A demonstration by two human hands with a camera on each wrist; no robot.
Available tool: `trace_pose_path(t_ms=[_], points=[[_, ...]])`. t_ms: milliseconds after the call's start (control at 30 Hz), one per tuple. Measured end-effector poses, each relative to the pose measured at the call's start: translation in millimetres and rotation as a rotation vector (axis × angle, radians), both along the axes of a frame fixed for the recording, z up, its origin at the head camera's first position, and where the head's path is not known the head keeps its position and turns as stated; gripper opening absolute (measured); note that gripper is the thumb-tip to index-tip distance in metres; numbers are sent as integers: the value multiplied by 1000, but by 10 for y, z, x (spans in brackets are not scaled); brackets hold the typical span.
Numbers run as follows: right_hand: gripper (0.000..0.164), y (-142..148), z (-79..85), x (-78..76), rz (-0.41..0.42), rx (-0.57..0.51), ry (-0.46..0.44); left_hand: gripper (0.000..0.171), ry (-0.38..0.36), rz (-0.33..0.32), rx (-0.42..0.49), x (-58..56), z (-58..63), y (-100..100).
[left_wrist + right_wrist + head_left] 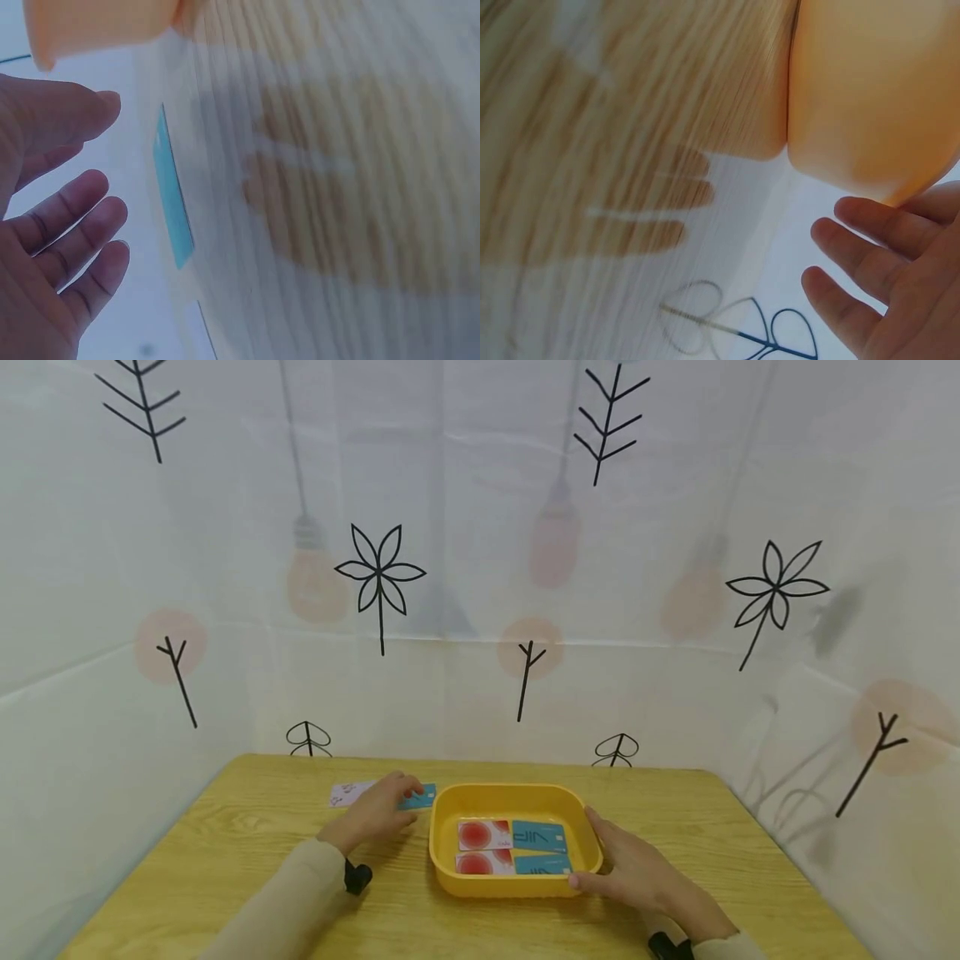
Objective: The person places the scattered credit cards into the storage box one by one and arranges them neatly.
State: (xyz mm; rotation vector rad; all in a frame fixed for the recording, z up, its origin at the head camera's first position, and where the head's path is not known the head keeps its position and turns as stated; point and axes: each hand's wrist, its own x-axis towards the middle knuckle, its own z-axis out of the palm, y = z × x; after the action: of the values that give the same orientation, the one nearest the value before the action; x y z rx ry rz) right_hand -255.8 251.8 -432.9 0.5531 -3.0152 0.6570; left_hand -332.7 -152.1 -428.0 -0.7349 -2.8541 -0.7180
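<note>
My left hand (378,814) is over the table at the left of the yellow tray (510,887), with relaxed, spread fingers. Behind its fingers lies a blue card (425,795), partly hidden in the head view. The left wrist view shows a gap between those fingers and the blue card (172,199). Left of it lies a pale card (351,792) with small dark marks. My right hand (641,867) rests at the tray's near right corner, thumb at the front rim and fingers along the right side. Red-and-white cards (483,834) and blue cards (540,837) lie inside the tray.
The yellow wood-grain table (247,827) carries the tray and loose cards. A white cloth (450,693) printed with plants and bulbs hangs behind the table and at its sides. Shadows of the hands fall on the tabletop in both wrist views.
</note>
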Motion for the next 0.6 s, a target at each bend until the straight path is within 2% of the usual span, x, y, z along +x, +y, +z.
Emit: trace_pose_path(t_ms=[267,400,600], points=[[106,-2,11,17,11,-3,10,37,-80,31,-31,-152,-10,-62],[105,-3,18,19,7,-3,3,38,-86,37,-49,-240,-27,-77],[106,-5,-1,7,2,-8,-3,41,-118,54,-67,-273,14,-69]])
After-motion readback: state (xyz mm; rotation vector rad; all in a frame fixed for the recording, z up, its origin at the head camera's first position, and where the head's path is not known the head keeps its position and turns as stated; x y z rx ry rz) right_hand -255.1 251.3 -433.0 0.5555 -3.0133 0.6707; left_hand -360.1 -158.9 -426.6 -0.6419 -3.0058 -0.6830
